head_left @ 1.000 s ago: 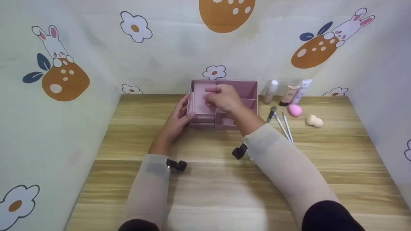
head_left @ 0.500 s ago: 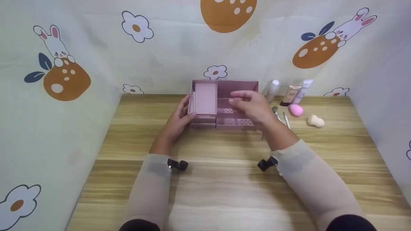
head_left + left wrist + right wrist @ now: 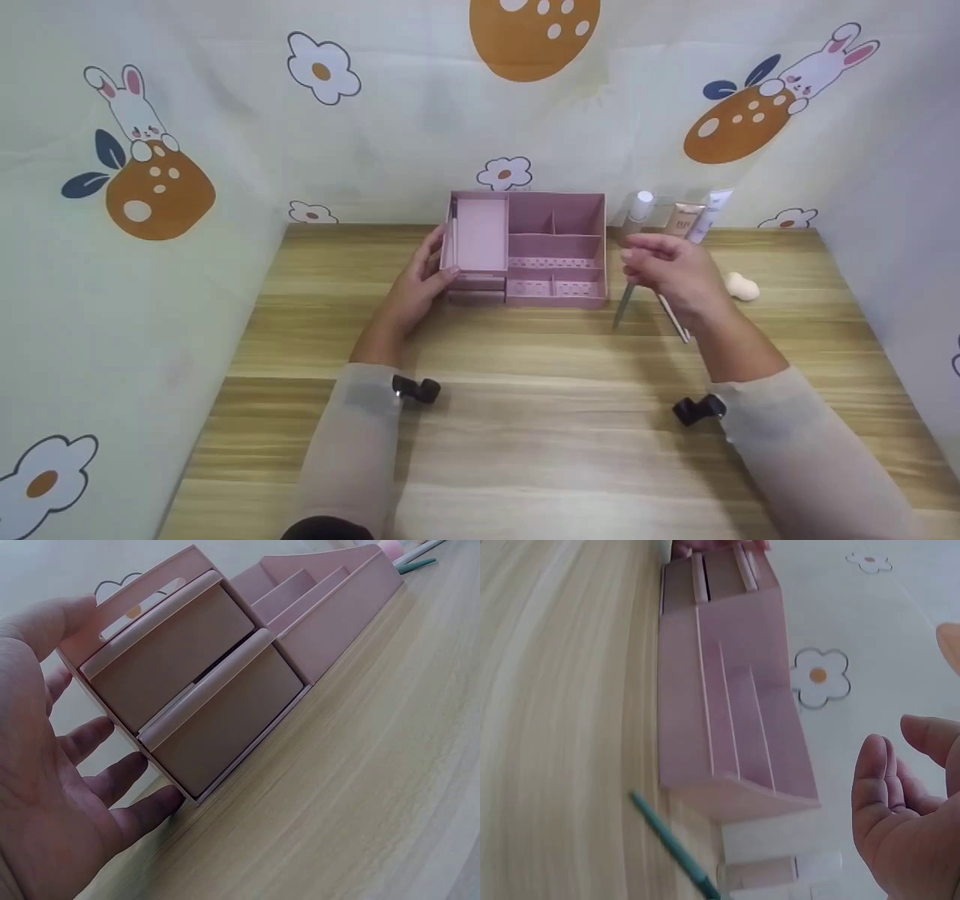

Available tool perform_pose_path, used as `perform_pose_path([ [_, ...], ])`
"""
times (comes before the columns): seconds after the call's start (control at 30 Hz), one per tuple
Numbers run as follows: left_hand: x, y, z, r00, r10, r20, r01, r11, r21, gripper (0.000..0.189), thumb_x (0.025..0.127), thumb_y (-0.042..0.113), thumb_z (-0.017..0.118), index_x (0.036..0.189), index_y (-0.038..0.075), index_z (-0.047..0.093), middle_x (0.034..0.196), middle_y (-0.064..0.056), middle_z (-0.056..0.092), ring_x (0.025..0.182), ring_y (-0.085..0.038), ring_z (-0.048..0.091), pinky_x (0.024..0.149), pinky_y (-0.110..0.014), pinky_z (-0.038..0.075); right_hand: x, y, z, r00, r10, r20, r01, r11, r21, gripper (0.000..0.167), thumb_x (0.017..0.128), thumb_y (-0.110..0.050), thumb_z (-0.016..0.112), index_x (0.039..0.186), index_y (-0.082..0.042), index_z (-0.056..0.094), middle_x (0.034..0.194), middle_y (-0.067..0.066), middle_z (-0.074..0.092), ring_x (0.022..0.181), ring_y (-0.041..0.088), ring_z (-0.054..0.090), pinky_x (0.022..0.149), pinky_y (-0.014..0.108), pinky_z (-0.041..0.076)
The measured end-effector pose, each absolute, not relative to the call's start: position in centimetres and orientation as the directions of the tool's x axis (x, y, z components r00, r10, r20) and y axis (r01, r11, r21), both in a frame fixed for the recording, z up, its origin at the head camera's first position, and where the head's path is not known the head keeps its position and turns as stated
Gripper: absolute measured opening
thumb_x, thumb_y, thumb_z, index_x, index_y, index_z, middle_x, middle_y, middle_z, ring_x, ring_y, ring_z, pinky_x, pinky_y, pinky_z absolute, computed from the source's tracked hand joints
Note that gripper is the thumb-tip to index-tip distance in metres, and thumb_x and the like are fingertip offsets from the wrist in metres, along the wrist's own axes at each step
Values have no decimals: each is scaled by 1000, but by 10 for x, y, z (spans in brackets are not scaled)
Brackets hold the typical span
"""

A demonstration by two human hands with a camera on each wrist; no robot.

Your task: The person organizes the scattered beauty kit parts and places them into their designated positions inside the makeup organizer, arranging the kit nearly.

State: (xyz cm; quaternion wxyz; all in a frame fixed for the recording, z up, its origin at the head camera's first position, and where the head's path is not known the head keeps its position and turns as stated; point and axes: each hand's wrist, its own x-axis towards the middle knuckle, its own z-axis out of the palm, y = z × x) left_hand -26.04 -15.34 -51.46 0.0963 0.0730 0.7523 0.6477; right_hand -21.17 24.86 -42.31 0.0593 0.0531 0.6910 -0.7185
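A pink makeup organizer (image 3: 556,251) stands at the back of the table, with open compartments on its right and two drawers (image 3: 180,652) at its left front. My left hand (image 3: 409,292) holds its left side, thumb over the front edge and fingers along the side wall. In the left top compartment a slim makeup brush (image 3: 454,232) lies against the wall. To the right of the organizer, my right hand (image 3: 679,281) hovers with nothing in it, thumb and fingertips apart in the right wrist view. Below it are a green-handled brush (image 3: 622,309) and a pale-handled brush (image 3: 675,321).
A white-capped bottle (image 3: 637,214), a beige tube (image 3: 684,217) and a white tube (image 3: 712,212) stand at the back right. A peach makeup sponge (image 3: 742,286) lies right of my hand. A patterned cloth wall (image 3: 405,112) rises behind the table.
My right hand has moved right from over the organizer's left compartment to above the brushes, covering the pink sponge in the head view. The left hand stays on the organizer.
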Motion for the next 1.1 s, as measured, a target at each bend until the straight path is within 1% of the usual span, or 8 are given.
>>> perform_pose_path([
  [0.13,-259,-153,-515,-971,233,-48,-13,152,988,78,97,50,75,160,60,31,179,10,24,166,-23,30,135,-49,29,-206,272,-430,-985,3,-170,169,-80,-982,18,96,-10,81,113,-13,75,98,-4,81,82,11,76,79,24,67],
  [0.27,-258,-153,-515,-971,231,-60,-23,158,987,79,96,52,76,159,62,30,179,13,23,166,-23,29,135,-49,29,-201,293,-438,-977,33,-209,207,-48,-977,19,95,-13,82,114,-15,76,102,-5,80,83,9,75,79,22,66],
  [0.4,-257,-152,-515,-971,228,-67,-32,156,987,79,95,53,77,159,63,30,179,15,23,166,-23,29,135,-49,29,-199,307,-447,-973,49,-226,224,-58,-973,16,98,-9,77,113,-15,77,99,-4,79,83,9,74,79,22,66],
  [0.53,-257,-152,-514,-972,226,-66,-32,150,988,79,95,53,77,158,63,31,179,13,23,166,-24,30,134,-49,30,-200,316,-454,-968,59,-243,239,-70,-969,18,97,-8,79,112,-17,76,98,-4,80,84,9,74,81,24,67],
  [0.67,-257,-152,-514,-971,229,-66,-34,141,989,78,96,51,77,158,63,31,180,12,22,166,-23,29,134,-49,30,-204,324,-461,-962,71,-264,264,-22,-964,24,96,-10,80,119,-16,74,100,-4,81,84,9,74,81,23,66],
  [0.8,-257,-152,-513,-971,231,-65,-35,129,991,78,97,49,76,159,62,31,179,14,22,166,-22,29,134,-49,30,-208,330,-467,-953,90,-288,298,134,-945,37,100,-15,76,135,-6,67,98,-10,79,84,6,73,82,21,65],
  [0.93,-257,-152,-514,-970,236,-56,-26,128,991,78,98,47,76,160,60,31,179,12,23,165,-24,30,133,-50,32,-210,335,-474,-937,104,-334,350,244,-904,55,103,-20,73,149,3,54,96,-15,75,86,5,73,86,25,65],
  [1.1,-259,-153,-515,-969,238,-58,-24,144,989,77,99,48,74,161,59,30,179,10,24,165,-26,31,132,-52,34,-212,340,-481,-923,108,-370,385,297,-874,57,104,-21,71,152,4,52,93,-14,73,87,7,73,85,26,65],
])
